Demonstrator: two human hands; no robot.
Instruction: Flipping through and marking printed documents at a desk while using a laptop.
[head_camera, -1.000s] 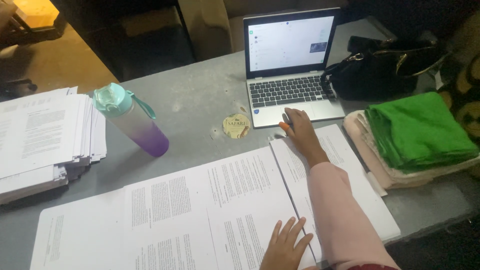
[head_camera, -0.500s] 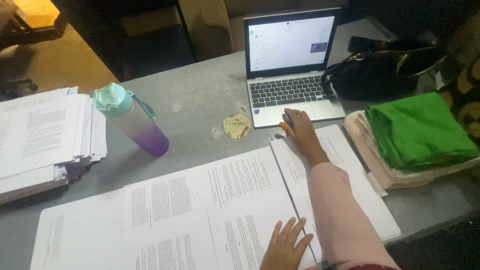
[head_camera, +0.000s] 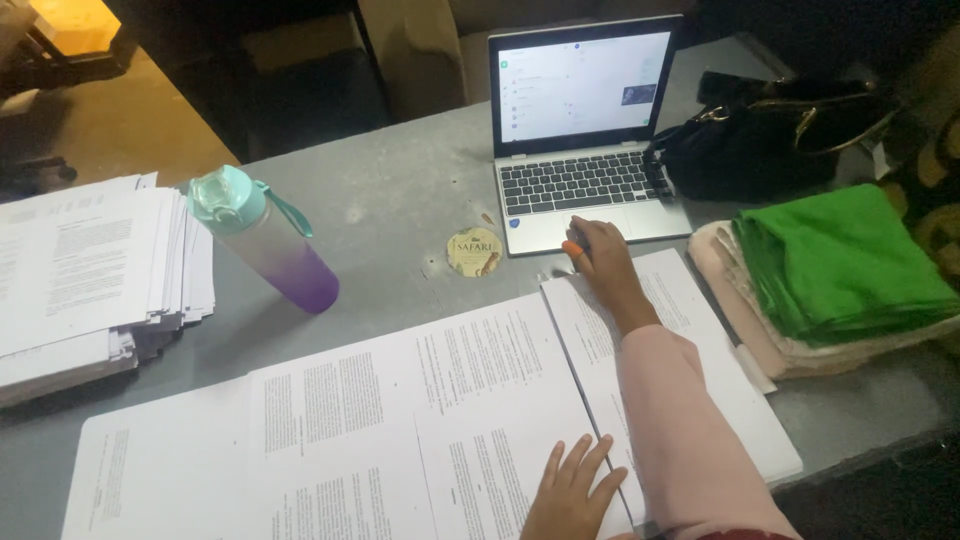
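The right hand (head_camera: 603, 262) rests on the touchpad edge of the open silver laptop (head_camera: 585, 190), fingers curled loosely around a small orange pen-like object (head_camera: 573, 249) — what it is exactly I cannot tell. The left hand (head_camera: 572, 490) lies flat, fingers spread, gripping nothing, pinning the white printed sheets (head_camera: 400, 420). Light fingertip pressure would likely suit the touchpad best.

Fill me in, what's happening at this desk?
A person in a pink sleeve sits at a grey table. The right hand rests on the open laptop at its trackpad. The left hand lies flat on the spread printed pages. A teal-capped bottle stands beside them.
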